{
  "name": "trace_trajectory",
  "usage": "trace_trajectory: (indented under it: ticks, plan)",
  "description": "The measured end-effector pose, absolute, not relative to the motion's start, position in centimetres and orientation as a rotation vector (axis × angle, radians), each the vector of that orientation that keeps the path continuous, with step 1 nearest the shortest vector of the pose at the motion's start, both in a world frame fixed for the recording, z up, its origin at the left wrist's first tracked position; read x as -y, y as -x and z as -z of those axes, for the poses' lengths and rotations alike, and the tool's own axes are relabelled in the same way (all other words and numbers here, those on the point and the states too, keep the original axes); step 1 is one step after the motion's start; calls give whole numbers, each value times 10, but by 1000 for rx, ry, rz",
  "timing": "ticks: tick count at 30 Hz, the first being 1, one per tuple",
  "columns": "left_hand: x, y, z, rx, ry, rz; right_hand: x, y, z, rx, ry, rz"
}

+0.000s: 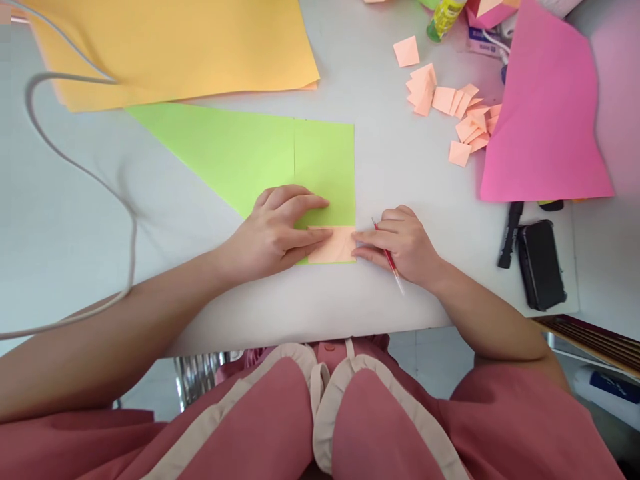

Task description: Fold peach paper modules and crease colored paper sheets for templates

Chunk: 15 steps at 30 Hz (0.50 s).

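Observation:
A pale peach paper strip point(333, 245) lies along the bottom right corner of a lime green paper sheet point(250, 143). My left hand point(280, 230) rests on both papers with its fingers stretched out, its index finger pressing on the peach strip and another fingertip on the green sheet. At the strip's right edge is my right hand point(405, 243), thumb and index fingertip touching it. A slim red and white pen point(389, 258) is tucked between the fingers of that hand, tilted, its thin tip pointing up and left.
Large orange-yellow sheets point(190, 47) lie at the back left, near a white cable point(95, 173). Several small peach paper squares point(467, 120), a glue stick point(445, 19) and a pink sheet point(550, 120) are at the back right. A black marker point(511, 235) lies beside a black phone point(541, 265).

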<state>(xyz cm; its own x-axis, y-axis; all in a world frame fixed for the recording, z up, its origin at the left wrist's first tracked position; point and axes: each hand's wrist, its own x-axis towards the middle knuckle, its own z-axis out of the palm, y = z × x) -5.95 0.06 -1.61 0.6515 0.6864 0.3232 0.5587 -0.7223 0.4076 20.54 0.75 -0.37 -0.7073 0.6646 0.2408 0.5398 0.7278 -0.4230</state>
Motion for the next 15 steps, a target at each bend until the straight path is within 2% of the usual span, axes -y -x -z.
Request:
trace_trajectory:
  ticks: [15]
  plan:
    - [0, 59, 14, -977, -2625, -691, -7, -205, 5, 2546, 915, -411]
